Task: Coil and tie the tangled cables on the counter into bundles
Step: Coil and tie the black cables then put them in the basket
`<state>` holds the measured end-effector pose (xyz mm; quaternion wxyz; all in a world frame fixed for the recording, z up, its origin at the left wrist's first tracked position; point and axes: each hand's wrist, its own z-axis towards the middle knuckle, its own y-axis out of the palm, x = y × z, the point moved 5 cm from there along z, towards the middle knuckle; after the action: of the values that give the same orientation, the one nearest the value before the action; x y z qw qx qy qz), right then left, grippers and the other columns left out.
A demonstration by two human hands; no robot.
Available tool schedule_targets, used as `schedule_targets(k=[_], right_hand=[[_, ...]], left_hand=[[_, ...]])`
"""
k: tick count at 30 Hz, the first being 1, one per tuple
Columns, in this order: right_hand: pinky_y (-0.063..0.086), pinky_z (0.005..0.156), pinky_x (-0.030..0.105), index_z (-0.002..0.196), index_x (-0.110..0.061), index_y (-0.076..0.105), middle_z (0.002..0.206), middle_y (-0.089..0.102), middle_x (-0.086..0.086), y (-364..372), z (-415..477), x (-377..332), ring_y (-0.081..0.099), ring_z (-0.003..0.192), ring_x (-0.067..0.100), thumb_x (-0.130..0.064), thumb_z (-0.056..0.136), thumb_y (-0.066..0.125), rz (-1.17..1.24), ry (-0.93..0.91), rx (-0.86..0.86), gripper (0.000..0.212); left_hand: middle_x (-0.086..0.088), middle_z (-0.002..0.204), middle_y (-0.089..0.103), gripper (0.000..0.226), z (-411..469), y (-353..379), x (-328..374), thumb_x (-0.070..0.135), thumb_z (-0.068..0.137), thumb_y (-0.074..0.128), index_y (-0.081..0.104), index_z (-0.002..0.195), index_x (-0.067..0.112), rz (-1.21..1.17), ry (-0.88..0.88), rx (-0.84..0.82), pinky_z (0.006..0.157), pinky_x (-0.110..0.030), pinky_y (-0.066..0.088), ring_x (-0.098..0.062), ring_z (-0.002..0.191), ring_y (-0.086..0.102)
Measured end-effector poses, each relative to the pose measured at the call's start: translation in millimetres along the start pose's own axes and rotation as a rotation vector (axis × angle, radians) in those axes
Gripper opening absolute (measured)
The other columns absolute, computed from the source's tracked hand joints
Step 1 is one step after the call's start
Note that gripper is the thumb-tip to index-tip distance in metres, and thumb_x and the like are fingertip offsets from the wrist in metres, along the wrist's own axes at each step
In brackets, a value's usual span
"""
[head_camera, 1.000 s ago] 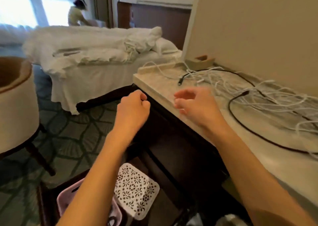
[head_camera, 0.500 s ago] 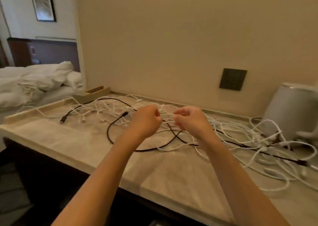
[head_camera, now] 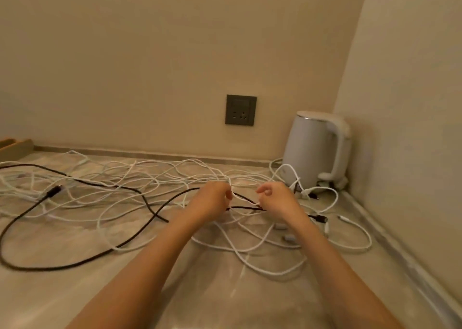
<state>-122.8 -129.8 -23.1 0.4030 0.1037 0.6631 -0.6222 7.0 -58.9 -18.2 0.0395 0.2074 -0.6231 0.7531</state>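
My left hand and right hand hung close together over the middle of the desk, both with fingers curled. The left one pinched a strand of the white cables at its fingertips, where several white loops rose towards it. The right hand's fingers were bent in just above a black cable that ran between my two hands, but I could not tell whether they gripped it or anything else.

The white cables lay loose and tangled across the desk from the far left edge to the right corner, uncoiled and untied. The black cable wound through them in a wide loop on the left side, its plug resting on the white strands.

A white kettle stood in the back right corner, touching the tangle's outer loops. A dark wall socket sat on the wall to the left of the kettle, and a wooden tray showed at the far left edge.
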Motion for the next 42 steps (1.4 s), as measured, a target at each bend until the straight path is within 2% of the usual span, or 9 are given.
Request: schedule_targets(k=[4,9,13,17,23,30,34,39,42], right_hand=[[0.043,0.078,0.022,0.112,-0.014,0.067,0.107,0.065,0.004,3,-1,0,0.059,0.105,0.019,-0.003,0.084,0.056,-0.266,-0.048,-0.222,0.032],[0.045,0.085,0.025,0.123,-0.018,0.06,0.119,0.057,0.003,5,0,-4,0.055,0.106,0.017,-0.008,0.081,0.066,-0.371,-0.166,-0.418,0.043],[0.041,0.074,0.022,0.1,-0.011,0.072,0.103,0.069,0.007,-4,15,-8,0.062,0.097,0.019,-0.007,0.083,0.065,-0.342,-0.179,-0.161,0.018],[0.042,0.074,0.025,0.088,-0.012,0.068,0.098,0.063,0.009,-24,34,-5,0.06,0.094,0.023,0.0,0.085,0.059,-0.132,-0.074,0.22,0.015],[0.038,0.077,0.022,0.086,-0.015,0.073,0.113,0.063,0.012,-22,32,-21,0.057,0.103,0.023,0.01,0.08,0.05,-0.05,-0.204,0.106,0.034],[0.05,0.074,0.021,0.082,0.0,0.069,0.084,0.071,0.01,-19,22,-41,0.065,0.075,0.014,-0.024,0.1,0.037,0.719,-0.107,-0.309,0.044],[0.057,0.066,0.027,0.093,-0.003,0.064,0.069,0.067,0.008,-16,17,-56,0.063,0.057,0.012,-0.017,0.1,0.043,0.795,-0.095,-0.463,0.026],[0.056,0.048,0.026,0.1,0.007,0.059,0.069,0.068,0.019,-11,19,-50,0.068,0.053,0.02,-0.046,0.101,0.024,1.406,0.204,-0.548,0.064],[0.054,0.045,0.021,0.098,0.007,0.061,0.068,0.066,0.016,-11,16,-50,0.065,0.047,0.015,-0.053,0.096,0.03,1.424,0.188,-0.614,0.068]], left_hand=[[-0.008,0.112,0.063,0.021,10,12,4,0.025,0.089,0.055,0.066,0.103,0.013,0.089,-0.003,-0.145,0.076,-0.026,0.041,-0.023,0.103,0.057],[-0.006,0.122,0.055,0.038,21,16,-4,0.026,0.085,0.064,0.052,0.121,0.019,-0.021,-0.018,-0.294,0.091,-0.031,0.043,-0.022,0.111,0.052],[-0.008,0.103,0.06,0.052,24,13,-9,0.011,0.078,0.07,0.042,0.121,0.015,-0.19,-0.012,-0.266,0.086,-0.035,0.048,-0.023,0.095,0.058],[0.0,0.077,0.057,0.033,28,2,-7,-0.005,0.081,0.059,0.044,0.104,0.013,-0.327,0.056,-0.259,0.07,-0.028,0.046,-0.015,0.07,0.054],[-0.006,0.066,0.048,0.026,37,-34,-14,-0.006,0.093,0.036,0.06,0.091,0.006,-0.591,-0.001,0.05,0.052,-0.024,0.053,-0.014,0.05,0.052],[-0.003,0.075,0.051,0.019,39,-75,-34,0.0,0.096,0.038,0.056,0.1,0.005,-0.707,-0.08,0.451,0.052,-0.024,0.044,-0.014,0.056,0.051],[-0.004,0.083,0.052,0.014,37,-80,-36,0.002,0.096,0.041,0.054,0.099,0.006,-0.639,-0.08,0.476,0.052,-0.027,0.048,-0.015,0.059,0.055],[-0.01,0.09,0.058,0.02,31,-79,-38,-0.006,0.089,0.047,0.056,0.089,0.012,-0.505,-0.022,0.521,0.072,-0.047,0.054,-0.032,0.081,0.062],[-0.01,0.089,0.058,0.02,30,-77,-37,-0.007,0.089,0.046,0.061,0.093,0.006,-0.427,0.022,0.564,0.073,-0.047,0.053,-0.033,0.082,0.061]])
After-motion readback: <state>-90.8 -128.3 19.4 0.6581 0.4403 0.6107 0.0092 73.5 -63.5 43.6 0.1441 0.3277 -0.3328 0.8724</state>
